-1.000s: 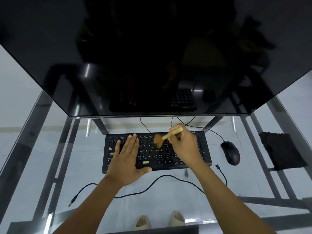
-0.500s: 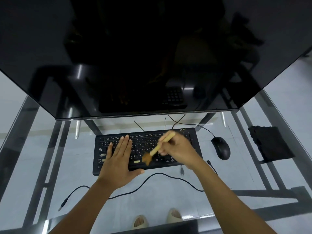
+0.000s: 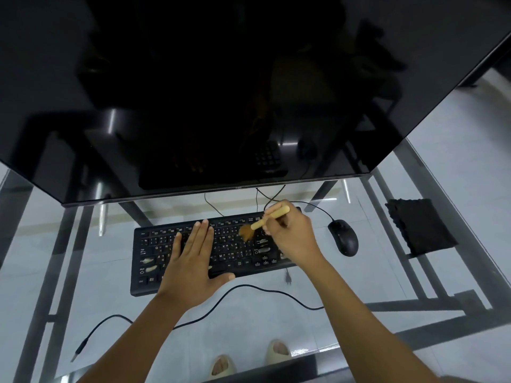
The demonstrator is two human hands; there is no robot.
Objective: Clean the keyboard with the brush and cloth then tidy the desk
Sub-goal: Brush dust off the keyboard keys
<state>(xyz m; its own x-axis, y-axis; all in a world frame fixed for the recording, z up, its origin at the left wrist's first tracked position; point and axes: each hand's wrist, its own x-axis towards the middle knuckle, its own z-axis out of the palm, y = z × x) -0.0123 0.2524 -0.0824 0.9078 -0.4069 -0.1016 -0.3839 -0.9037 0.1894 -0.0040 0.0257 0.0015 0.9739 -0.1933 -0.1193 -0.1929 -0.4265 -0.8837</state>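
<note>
Item: brush point(image 3: 264, 221), wooden handle, tan bristles. Half a second ago your bristles sat low on the keyboard point(image 3: 215, 250), near its front edge at centre frame. They now lie on the upper key rows, right of centre, with the handle angled up and to the right. Reading: you have finished one stroke and reset for another, so the brushing stage looks to be under way, not complete.

Item: right hand point(image 3: 293, 236). Grip pinched closed on the brush handle, fingers wrapped at mid-shaft. The bristles project to the left of the grip, touching the keys.

Item: left hand point(image 3: 190, 261). Grip spread flat, fingers together, palm pressed on the left-centre keys, holding nothing. It rests where it did before and appears to steady the board.

Item: pale smudges on several keys at lower left and beside the bristles; likely residue yet to clear.

Item: cloth point(image 3: 421, 226), dark, folded, right of frame on the glass surface point(image 3: 387, 272), well apart from both hands, beyond the mouse point(image 3: 343, 237). Untouched.
</note>
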